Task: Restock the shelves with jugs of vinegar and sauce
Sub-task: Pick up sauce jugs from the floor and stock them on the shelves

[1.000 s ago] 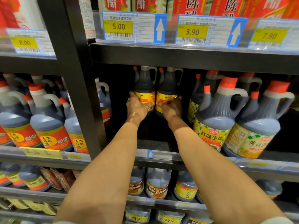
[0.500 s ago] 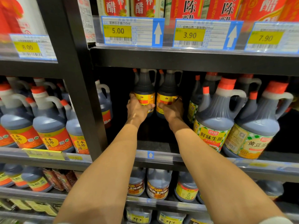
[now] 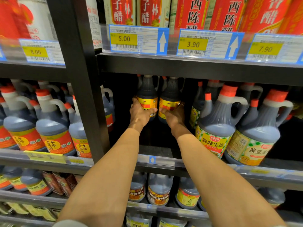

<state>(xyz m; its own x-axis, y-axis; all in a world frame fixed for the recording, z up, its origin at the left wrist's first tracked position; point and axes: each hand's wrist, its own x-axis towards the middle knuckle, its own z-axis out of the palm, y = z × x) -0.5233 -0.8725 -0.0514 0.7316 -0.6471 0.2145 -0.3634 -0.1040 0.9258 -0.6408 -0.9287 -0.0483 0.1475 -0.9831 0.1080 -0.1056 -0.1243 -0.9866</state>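
Note:
Two dark jugs with yellow-and-red labels stand side by side deep in the middle shelf bay. My left hand (image 3: 140, 114) grips the lower body of the left jug (image 3: 147, 94). My right hand (image 3: 174, 115) grips the lower body of the right jug (image 3: 170, 95). Their caps are hidden under the shelf above. The shelf floor (image 3: 155, 151) in front of them is bare and dark.
Large sauce jugs with orange caps (image 3: 218, 126) crowd the right of the bay. A black upright post (image 3: 78, 82) bounds the left, with vinegar jugs (image 3: 52, 128) beyond it. The upper shelf edge (image 3: 180, 68) hangs low. More jugs (image 3: 159, 190) fill the shelf below.
Both hands stay on the two jugs. My view has tilted up slightly, so the shelves sit lower in frame.

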